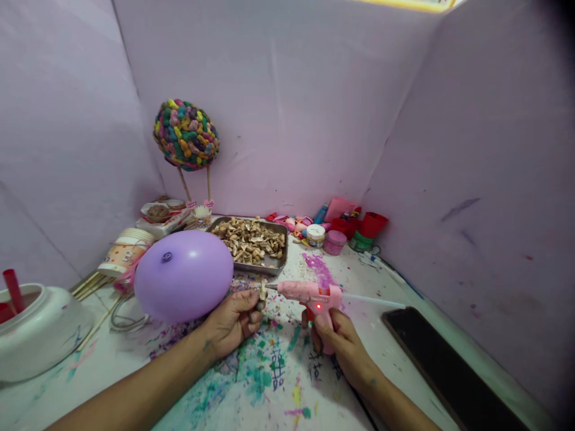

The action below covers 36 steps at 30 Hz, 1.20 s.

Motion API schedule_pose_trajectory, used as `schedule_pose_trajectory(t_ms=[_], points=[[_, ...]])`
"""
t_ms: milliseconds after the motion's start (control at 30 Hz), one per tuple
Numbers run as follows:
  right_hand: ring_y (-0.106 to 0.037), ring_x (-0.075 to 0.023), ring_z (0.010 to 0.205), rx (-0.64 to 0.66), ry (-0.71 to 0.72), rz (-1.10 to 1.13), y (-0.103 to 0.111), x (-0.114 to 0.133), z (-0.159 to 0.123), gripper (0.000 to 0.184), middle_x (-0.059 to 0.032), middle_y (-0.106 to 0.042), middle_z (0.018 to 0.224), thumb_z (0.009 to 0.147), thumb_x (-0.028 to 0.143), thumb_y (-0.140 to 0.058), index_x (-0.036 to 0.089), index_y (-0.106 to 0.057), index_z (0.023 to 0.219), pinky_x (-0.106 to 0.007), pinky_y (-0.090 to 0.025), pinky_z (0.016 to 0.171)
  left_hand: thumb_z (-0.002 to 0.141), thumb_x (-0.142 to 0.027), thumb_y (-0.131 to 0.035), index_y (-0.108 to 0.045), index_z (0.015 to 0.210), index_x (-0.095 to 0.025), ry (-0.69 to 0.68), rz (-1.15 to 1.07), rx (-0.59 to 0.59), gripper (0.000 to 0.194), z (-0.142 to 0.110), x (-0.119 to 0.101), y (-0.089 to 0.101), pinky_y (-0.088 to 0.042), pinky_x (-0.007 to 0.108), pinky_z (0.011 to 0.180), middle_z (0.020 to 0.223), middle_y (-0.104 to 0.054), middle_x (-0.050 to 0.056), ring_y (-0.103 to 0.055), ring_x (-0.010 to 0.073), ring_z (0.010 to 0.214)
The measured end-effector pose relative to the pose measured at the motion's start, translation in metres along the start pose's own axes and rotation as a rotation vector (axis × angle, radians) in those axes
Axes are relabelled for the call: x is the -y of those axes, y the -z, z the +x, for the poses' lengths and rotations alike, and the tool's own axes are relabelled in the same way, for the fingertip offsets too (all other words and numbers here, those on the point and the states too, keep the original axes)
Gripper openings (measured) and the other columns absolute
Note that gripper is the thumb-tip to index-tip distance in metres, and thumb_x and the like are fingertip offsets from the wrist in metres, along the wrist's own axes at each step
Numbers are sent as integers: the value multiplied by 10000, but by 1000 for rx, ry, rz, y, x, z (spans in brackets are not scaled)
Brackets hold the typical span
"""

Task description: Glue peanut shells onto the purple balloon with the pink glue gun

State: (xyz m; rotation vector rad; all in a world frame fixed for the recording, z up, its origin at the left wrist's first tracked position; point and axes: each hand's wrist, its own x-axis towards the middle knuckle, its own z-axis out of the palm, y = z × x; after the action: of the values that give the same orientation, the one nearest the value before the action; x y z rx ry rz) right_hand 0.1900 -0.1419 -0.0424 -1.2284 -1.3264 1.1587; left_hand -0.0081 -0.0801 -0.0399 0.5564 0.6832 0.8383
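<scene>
Between the thumb and fingers of my left hand [238, 321] is a peanut shell [263, 290], held upright. My right hand [339, 341] grips a pink hot glue gun [309, 292] by its handle; a red light glows on its side and a clear glue stick [375, 300] sticks out at the back. The gun's nozzle points left and meets or nearly meets the shell. Beside my left hand rests an inflated purple balloon [184, 275], its knot facing me. Behind my hands, a metal tray [279, 267] holds many peanut shells [251, 239].
A multicoloured shell-covered ball [186, 134] stands on sticks at the back left. Paper cups [126, 248] and a white pot [42, 332] sit left. Paint jars [315, 235] line the back right. A dark flat slab [449, 371] lies right on the paint-stained table [251, 401].
</scene>
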Motion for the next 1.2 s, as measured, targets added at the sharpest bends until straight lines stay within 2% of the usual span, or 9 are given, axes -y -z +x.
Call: schedule_pose_trajectory(t_ms=[100,367,967,1200], points=[[-386,-109,457,23,7,-30,0,1,0,421,30,-444,505,724,563,-495,147,-558,740,-232,-307,449,624,-128,-669,-451,599,-131,-4,-2,-7,219,0,0,-1,-235,153,371,549,-496,-22,-409,32,394],[-384,-109,461,-18,-24,-9,-4,2,1,411,30,-445,516,679,565,-544,155,-526,702,-229,-307,438,612,-148,-687,-448,584,-133,-8,6,6,241,-1,1,0,-231,158,372,543,-490,-26,-406,32,396],[-378,-104,473,-25,-17,-17,-2,-3,2,410,34,-430,528,710,563,-517,154,-503,723,-231,-304,455,612,-184,-694,-466,587,-131,-22,71,18,236,1,3,3,-216,160,371,533,-489,-26,-394,32,393],[-380,-101,459,-28,1,8,-3,2,1,380,34,-431,512,713,544,-526,171,-492,657,-226,-314,443,630,-199,-682,-464,599,-133,-17,101,25,230,0,4,3,-218,160,368,542,-487,-29,-394,32,391]])
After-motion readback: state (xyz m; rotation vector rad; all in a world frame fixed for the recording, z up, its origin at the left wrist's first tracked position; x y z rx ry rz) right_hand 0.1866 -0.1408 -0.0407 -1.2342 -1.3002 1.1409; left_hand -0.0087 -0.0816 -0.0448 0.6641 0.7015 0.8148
